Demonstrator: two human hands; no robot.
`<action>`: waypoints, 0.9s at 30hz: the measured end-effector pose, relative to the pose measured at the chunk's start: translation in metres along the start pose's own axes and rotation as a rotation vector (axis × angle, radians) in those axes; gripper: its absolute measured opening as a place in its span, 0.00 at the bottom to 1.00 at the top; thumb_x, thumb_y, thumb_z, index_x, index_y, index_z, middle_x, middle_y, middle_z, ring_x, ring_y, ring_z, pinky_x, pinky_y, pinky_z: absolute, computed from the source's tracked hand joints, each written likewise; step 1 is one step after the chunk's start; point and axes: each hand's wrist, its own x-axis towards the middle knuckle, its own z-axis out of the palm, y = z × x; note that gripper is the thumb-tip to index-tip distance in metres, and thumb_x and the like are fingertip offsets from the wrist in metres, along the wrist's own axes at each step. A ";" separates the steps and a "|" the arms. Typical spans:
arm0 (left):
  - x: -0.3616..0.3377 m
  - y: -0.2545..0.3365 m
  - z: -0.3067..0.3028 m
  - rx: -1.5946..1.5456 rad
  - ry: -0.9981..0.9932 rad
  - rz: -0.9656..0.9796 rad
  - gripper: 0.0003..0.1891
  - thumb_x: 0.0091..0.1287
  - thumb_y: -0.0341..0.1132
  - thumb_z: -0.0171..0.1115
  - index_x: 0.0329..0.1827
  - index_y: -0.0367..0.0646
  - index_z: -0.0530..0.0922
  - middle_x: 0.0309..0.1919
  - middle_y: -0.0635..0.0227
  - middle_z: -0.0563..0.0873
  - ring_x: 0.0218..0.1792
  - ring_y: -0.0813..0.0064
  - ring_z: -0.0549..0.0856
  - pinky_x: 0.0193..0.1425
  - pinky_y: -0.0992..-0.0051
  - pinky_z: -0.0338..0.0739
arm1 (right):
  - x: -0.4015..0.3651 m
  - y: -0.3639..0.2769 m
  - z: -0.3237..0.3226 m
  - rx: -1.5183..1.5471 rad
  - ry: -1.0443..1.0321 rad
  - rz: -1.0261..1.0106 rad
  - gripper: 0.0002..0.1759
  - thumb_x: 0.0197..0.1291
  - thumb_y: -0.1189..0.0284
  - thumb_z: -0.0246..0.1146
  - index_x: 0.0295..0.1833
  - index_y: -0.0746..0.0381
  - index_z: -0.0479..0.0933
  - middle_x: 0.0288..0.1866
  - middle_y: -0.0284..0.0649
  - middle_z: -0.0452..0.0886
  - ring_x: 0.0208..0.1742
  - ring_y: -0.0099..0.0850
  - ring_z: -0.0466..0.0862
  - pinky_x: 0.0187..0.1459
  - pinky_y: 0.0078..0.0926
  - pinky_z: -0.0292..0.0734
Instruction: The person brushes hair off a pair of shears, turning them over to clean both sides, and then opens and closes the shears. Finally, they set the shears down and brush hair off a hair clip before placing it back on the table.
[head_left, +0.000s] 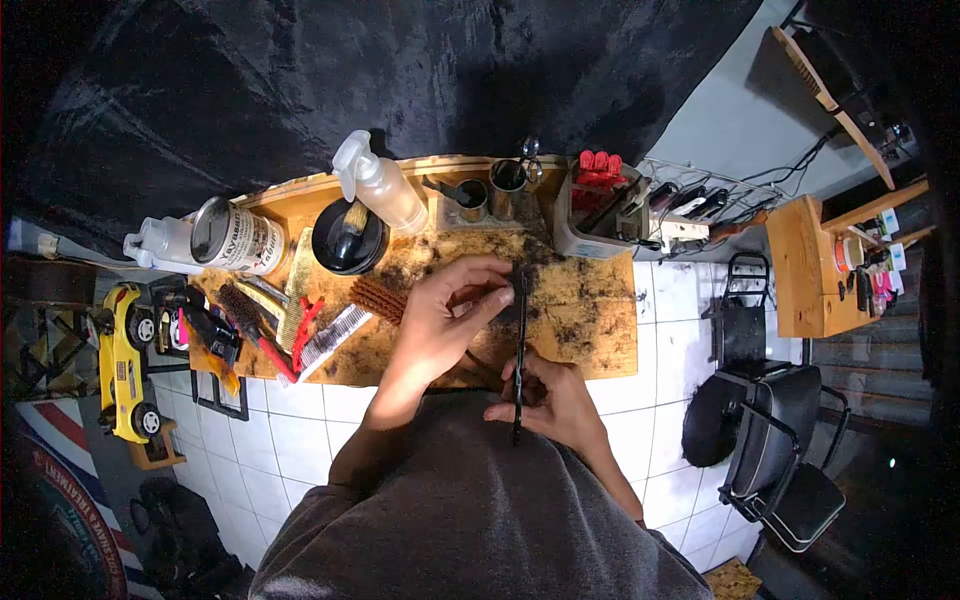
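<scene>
Both hands grasp a slim black tool (519,340) held lengthwise over the stained wooden shelf (600,310). The left hand (450,315) pinches its upper end, and the right hand (555,400) is closed round its lower part, hiding it there. Whether it is a comb or a razor is too dark to tell

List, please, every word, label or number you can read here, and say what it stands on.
Nothing reads clearly enough to quote.
Tin can: printed label, too blurred.
Round sign, lower left: rim lettering, too blurred.
Bottles on the wooden shelf: labels too small.
Slim black tool held by left hand and right hand: no text shows.
</scene>
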 end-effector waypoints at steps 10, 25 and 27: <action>0.000 -0.003 0.000 0.047 -0.038 -0.003 0.14 0.63 0.26 0.66 0.51 0.36 0.78 0.39 0.66 0.86 0.43 0.82 0.83 0.48 0.81 0.77 | -0.002 0.005 0.002 0.019 0.045 -0.012 0.21 0.44 0.63 0.79 0.34 0.64 0.76 0.22 0.33 0.77 0.23 0.20 0.74 0.26 0.23 0.69; -0.009 -0.007 -0.007 0.446 0.212 0.147 0.12 0.60 0.23 0.66 0.46 0.31 0.81 0.39 0.59 0.88 0.41 0.78 0.86 0.45 0.76 0.80 | -0.010 0.011 -0.008 0.531 -0.026 0.063 0.24 0.57 0.57 0.71 0.44 0.68 0.75 0.33 0.38 0.82 0.36 0.23 0.81 0.39 0.20 0.74; -0.009 -0.004 -0.004 0.470 0.237 0.186 0.11 0.60 0.23 0.66 0.45 0.32 0.82 0.38 0.59 0.88 0.40 0.78 0.87 0.45 0.76 0.80 | -0.012 0.012 -0.006 0.593 -0.049 0.075 0.23 0.58 0.59 0.70 0.45 0.69 0.75 0.34 0.39 0.83 0.38 0.23 0.81 0.41 0.19 0.74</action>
